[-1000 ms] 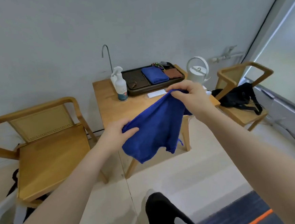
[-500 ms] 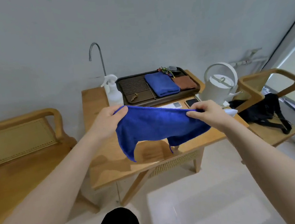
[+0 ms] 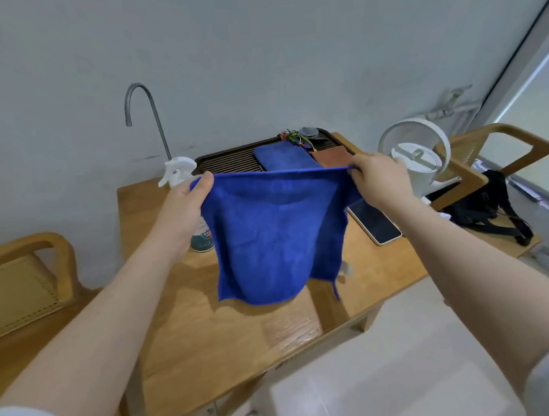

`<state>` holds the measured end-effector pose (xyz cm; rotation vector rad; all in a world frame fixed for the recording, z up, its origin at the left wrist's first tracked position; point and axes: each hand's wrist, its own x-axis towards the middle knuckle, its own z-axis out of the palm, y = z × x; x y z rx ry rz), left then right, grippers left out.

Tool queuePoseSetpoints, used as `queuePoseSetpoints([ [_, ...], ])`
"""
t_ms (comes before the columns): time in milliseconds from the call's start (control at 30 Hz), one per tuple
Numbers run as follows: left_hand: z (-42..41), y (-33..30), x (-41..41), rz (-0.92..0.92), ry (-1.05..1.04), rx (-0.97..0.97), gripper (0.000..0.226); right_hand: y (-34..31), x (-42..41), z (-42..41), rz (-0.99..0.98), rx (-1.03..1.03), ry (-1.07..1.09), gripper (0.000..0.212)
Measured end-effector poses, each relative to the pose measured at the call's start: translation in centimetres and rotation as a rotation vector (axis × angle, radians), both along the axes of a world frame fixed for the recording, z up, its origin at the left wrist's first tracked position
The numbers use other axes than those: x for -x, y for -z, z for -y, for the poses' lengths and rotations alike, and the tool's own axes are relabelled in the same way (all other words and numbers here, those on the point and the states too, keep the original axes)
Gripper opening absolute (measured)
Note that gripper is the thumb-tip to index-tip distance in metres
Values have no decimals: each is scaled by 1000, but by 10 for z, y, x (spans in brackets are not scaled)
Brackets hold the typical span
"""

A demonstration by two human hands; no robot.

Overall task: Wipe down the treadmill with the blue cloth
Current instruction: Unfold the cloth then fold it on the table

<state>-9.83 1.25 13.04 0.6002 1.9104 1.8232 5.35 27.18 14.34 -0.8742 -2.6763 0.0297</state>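
Head view, near to far. Left hand (image 3: pixel 181 208) and right hand (image 3: pixel 381 179) each pinch a top corner of the deep-blue, fuzzy microfibre cloth (image 3: pixel 269 237), stretching its upper edge taut; the rest hangs limp in soft folds above the pale oak counter (image 3: pixel 231 342), not touching it as far as I can tell. Judged step: cloth preparation, spread out for inspection or folding; wiping not begun. No treadmill in view, so the next move calls for folding the cloth into a pad and turning toward the machine. Beyond: glossy slab smartphone (image 3: pixel 374 224), white plastic spray bottle (image 3: pixel 178 172), dark slatted tray (image 3: pixel 230 162) bearing a second folded blue towel (image 3: pixel 280 158), white round kettle (image 3: pixel 417 160), curved steel spout (image 3: pixel 144 119).
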Motion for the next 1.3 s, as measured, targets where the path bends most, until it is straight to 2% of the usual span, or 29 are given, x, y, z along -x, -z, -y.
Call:
queuePoseSetpoints([
  [133,-17,-11,12,17,-46,-136,28,-17,-1,-17,-300,129,50,25],
  [233,-15,-1,5,-7,-6,-74,39,-10,-23,-20,-317,321,-67,21],
  [300,-10,17,-7,-15,17,16,38,4,-45,-23,-184,366,-196,17],
  [367,-5,43,-18,-8,27,134,32,26,-65,-31,58,261,-331,16],
  [433,3,68,-35,-5,71,274,29,53,-80,-34,287,270,-408,16],
  [500,13,93,-57,13,136,374,38,79,-95,-31,496,363,-421,15],
  [567,21,111,-82,42,172,426,34,101,-109,-26,667,449,-419,19],
  [667,29,129,-114,143,170,472,26,123,-124,-22,745,599,-380,26],
  [833,40,145,-137,255,186,533,30,135,-123,-20,720,836,-310,23],
  [933,34,144,-124,231,154,511,33,135,-108,-23,635,782,-290,21],
  [1067,21,145,-91,121,69,469,30,139,-80,-28,529,574,-238,24],
  [1200,13,148,-50,38,33,490,18,150,-51,-35,344,584,-111,31],
  [1300,3,154,-28,-28,99,589,17,160,-30,-39,283,578,-67,29],
])
